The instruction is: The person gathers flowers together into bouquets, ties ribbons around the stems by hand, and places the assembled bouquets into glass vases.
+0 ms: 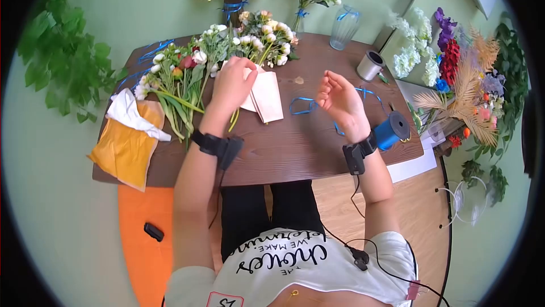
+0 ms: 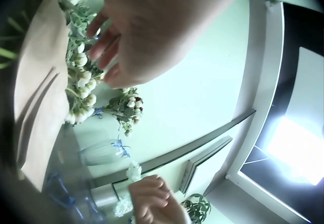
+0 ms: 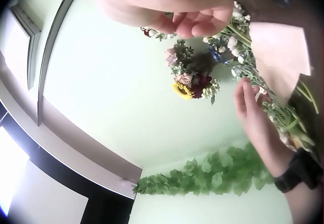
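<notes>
A bouquet of white blossoms [image 1: 271,39] lies on the brown table, its lower part wrapped in cream paper [image 1: 269,98]. My left hand [image 1: 234,82] is above the left side of this wrap, and its fingers are loosely bent with nothing between them. To the right of the paper, my right hand [image 1: 340,102] hovers over the table, fingers loosely curled and holding nothing. Blue ribbon [image 1: 304,106] loops across the tabletop between the wrap and the right hand. A blue ribbon spool [image 1: 393,131] stands beside the right wrist.
Loose flower stems [image 1: 190,94] lie left of the wrap, near yellow paper [image 1: 126,142] with white tissue [image 1: 133,115]. A glass vase [image 1: 344,27] and a silver ribbon spool [image 1: 370,67] stand at the back right. Vased flowers [image 1: 231,0] are at the back.
</notes>
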Available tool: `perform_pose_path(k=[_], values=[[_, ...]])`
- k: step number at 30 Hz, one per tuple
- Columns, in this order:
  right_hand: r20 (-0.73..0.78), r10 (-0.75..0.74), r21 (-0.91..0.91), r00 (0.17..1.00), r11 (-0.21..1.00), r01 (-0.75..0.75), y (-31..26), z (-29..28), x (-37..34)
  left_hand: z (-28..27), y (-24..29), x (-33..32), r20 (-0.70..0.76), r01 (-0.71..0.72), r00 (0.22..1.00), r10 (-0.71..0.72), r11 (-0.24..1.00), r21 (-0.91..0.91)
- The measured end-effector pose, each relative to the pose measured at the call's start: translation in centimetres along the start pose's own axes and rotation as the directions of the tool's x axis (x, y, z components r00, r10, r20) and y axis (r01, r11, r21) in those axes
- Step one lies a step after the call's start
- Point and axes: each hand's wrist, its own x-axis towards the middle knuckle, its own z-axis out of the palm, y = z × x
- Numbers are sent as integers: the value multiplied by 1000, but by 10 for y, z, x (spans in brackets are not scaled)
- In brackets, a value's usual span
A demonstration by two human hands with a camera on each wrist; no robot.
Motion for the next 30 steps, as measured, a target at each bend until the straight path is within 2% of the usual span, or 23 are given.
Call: perform_pose_path(k=[2,4,7,8,9,10,11,13,16,17,21,24,26,28,29,30], values=[[-2,37,-1,999,999,-37,9,-10,1,-20,-10,5,188,69,979,-80,995,66],[-2,34,-22,999,999,-34,19,-11,1,-35,-20,4,183,77,977,-111,980,184],[15,62,-45,998,997,-62,28,-10,6,-60,-36,-9,5,209,975,-224,916,342],[27,65,-59,997,996,-64,31,-12,8,-67,-53,-16,-61,222,975,-214,906,360],[22,75,-67,997,995,-73,33,-17,11,-77,-60,-21,-85,286,958,-275,876,387],[15,82,-76,997,994,-80,35,-23,17,-85,-66,-26,-110,346,937,-332,843,412],[7,88,-83,996,993,-87,38,-29,22,-89,-74,-28,-43,406,898,-438,788,463],[0,106,-72,994,992,-106,43,-35,30,-97,-81,-30,66,495,768,-637,655,571],[6,129,-71,992,989,-128,51,-27,33,-87,-69,-37,-17,502,770,-638,590,632],[7,131,-75,991,989,-130,53,-24,33,-84,-67,-39,-71,473,813,-578,583,660],[97,174,-53,980,984,-169,57,-19,31,-81,-74,-49,-139,479,845,-516,616,626],[103,174,-60,979,984,-168,58,-22,27,-87,-102,-47,-99,501,840,-534,693,519],[88,154,-87,984,985,-147,58,-24,27,-91,-101,-51,-236,458,889,-393,792,403],[82,114,-137,990,985,-102,62,-21,25,-94,-65,-51,-398,391,883,-249,860,328],[93,92,-220,991,973,-70,65,-17,23,-93,-46,-49,-388,379,881,-271,895,237],[103,68,-301,992,953,-34,69,-9,21,-87,-28,-49,-352,306,905,-240,941,146]])
